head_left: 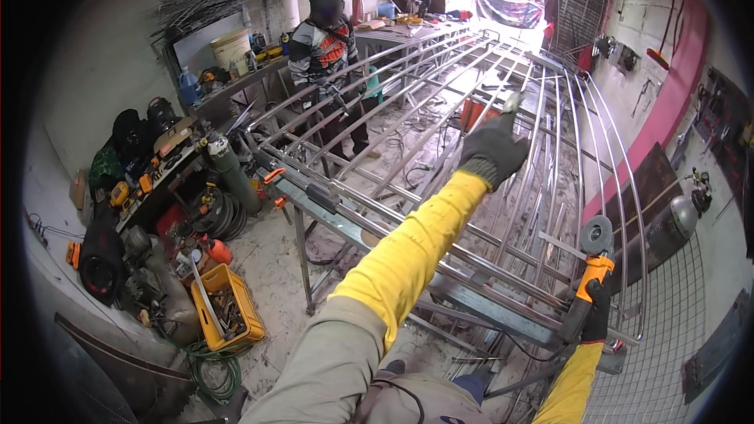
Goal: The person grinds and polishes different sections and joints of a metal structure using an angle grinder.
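Observation:
My left hand (496, 151), in a dark glove, reaches far out over a frame of shiny metal tubes (436, 94). Its index finger stretches forward with a pale tip and the thumb stands apart; I see nothing held in it. At the frame's near right corner, my gloved right hand (597, 310) grips an orange angle grinder (594, 273). The grinder's grey disc (597, 234) points up and away from me, close to the outer tubes. Both forearms wear yellow sleeves. Orange-handled clamps (274, 176) sit at the frame's near left corner.
Across the frame at left stands a person (323, 51) in a dark head covering, holding a tool. A yellow crate (255, 331) and a green gas cylinder (234, 173) stand on the left. A grey cylinder (667, 224) leans at right. Cables and loose bars lie underneath.

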### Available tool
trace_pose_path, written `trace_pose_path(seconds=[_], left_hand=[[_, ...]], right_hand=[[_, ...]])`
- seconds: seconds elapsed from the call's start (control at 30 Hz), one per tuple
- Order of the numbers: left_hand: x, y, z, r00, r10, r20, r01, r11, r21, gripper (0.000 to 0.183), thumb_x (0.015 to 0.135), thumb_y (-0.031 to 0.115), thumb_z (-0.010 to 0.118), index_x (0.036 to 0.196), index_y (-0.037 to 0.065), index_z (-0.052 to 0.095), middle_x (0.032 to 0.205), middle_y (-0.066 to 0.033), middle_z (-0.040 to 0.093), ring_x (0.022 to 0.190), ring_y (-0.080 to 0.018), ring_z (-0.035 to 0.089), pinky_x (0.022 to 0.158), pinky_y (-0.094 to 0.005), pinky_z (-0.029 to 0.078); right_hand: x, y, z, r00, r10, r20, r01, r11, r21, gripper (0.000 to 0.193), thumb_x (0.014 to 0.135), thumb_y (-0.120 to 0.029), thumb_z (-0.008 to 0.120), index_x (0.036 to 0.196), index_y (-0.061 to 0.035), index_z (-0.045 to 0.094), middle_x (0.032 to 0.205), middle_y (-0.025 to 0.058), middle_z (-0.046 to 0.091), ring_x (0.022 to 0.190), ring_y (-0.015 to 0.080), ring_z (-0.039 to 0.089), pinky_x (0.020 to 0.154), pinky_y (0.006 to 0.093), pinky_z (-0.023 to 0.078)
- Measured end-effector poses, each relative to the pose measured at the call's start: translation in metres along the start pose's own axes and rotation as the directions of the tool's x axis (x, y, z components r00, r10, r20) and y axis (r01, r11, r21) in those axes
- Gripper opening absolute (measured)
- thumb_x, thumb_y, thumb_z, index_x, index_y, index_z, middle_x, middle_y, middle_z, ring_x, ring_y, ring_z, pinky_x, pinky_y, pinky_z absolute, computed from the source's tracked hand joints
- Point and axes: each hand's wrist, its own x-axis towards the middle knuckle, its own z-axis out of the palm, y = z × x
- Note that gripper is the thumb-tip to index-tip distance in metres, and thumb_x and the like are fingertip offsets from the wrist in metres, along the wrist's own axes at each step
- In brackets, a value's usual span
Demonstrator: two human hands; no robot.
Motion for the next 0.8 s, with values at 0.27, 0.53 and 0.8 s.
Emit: trace_pose_path(seconds=[0.27,0.53,0.8], left_hand=[[0.026,0.035,-0.068,0.971,0.190,-0.141,-0.157,0.964,0.216,0.044,0.099,0.041,0.060,0.125,0.008,0.072,0.114,-0.0215,0.076,0.109,-0.0360,0.074,0.092,-0.0498,0.059],[0.040,0.008,-0.057,0.997,0.077,0.028,-0.078,0.997,0.027,0.062,0.093,0.038,0.057,0.147,0.010,0.064,0.123,-0.0272,0.075,0.116,-0.0407,0.072,0.102,-0.0486,0.056],[0.063,0.047,-0.041,0.968,0.023,-0.251,-0.006,0.997,0.071,0.043,0.093,0.044,0.067,0.109,0.005,0.076,0.111,-0.0190,0.080,0.102,-0.0373,0.077,0.093,-0.0493,0.059]], right_hand=[[-0.001,-0.005,-0.006,1.000,-0.004,-0.020,0.005,0.999,0.037,0.041,0.097,-0.029,0.074,0.129,-0.0061,0.059,0.092,0.0091,0.072,0.072,0.0191,0.072,0.063,0.0316,0.063],[0.052,-0.007,0.024,0.999,0.007,-0.045,-0.007,1.000,-0.007,0.041,0.097,-0.029,0.074,0.128,-0.0062,0.059,0.092,0.0092,0.072,0.072,0.0190,0.072,0.063,0.0314,0.063],[0.005,0.007,-0.019,0.998,0.060,0.006,-0.060,0.998,-0.030,0.041,0.097,-0.029,0.074,0.128,-0.0062,0.059,0.092,0.0093,0.072,0.072,0.0188,0.071,0.062,0.0312,0.062]])
